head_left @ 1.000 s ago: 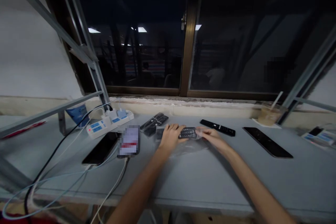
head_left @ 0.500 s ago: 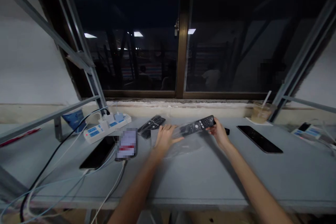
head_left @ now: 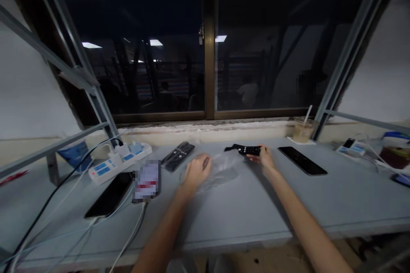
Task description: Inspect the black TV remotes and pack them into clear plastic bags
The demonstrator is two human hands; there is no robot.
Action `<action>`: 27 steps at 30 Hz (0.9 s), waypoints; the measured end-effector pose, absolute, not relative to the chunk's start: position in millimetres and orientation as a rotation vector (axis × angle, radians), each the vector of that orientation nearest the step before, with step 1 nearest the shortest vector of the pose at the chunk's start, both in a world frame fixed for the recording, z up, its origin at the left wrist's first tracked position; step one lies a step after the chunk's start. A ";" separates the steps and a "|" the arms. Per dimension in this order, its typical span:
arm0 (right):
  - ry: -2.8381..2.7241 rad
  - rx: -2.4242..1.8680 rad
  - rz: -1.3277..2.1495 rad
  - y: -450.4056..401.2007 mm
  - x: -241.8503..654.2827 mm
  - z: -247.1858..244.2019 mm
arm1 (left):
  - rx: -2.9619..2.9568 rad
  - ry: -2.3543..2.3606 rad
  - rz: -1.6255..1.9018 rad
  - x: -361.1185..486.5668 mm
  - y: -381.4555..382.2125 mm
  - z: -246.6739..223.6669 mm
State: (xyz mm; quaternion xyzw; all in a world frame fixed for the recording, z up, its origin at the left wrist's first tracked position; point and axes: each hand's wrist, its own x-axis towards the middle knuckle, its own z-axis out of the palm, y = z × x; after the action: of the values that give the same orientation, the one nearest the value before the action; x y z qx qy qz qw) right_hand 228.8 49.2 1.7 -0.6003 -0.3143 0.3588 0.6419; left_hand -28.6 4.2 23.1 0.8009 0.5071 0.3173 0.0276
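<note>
My right hand (head_left: pixel 264 160) is closed around the right end of a black remote control (head_left: pixel 250 150) with light and dark buttons, held over the table. Behind its left end a dark piece (head_left: pixel 231 148) shows; I cannot tell whether it is part of it. My left hand (head_left: pixel 197 170) is closed on a clear plastic bag (head_left: pixel 222 170), which stretches right toward the remote and looks blurred. The remote is out of the bag. Left of my left hand lies another black remote control in a clear wrapper (head_left: pixel 178 156).
Left on the grey table (head_left: pixel 230 213) are a white power strip (head_left: pixel 120 163) with plugs and cables, a dark phone (head_left: pixel 110 195) and a lit phone (head_left: pixel 146 181). To the right lie a black phone (head_left: pixel 303 161) and a drink cup with a straw (head_left: pixel 303 130). Metal posts frame the window.
The remote in my right hand has come out of the plastic bag, which stays in my left hand. The view has shifted slightly to the right.
</note>
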 end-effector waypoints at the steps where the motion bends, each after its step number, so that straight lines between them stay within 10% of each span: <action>1: -0.756 -1.378 0.835 48.5 228.8 0.3 | 2.471 1.542 0.821 -26.9 4.6 19.8; 11: -1.486 -1.966 0.186 34.3 234.8 -4.9 | 2.669 1.184 0.641 -12.6 -1.8 5.6; 27: -1.502 -2.235 0.058 30.4 246.2 5.2 | 2.669 1.119 0.510 -9.5 -1.4 -1.0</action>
State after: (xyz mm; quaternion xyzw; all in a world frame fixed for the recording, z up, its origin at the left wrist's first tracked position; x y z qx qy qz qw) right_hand 246.2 30.4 5.2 -0.8090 -0.5438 0.0210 0.2221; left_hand -9.5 -1.4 -1.0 0.9036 0.3787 0.1727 0.1014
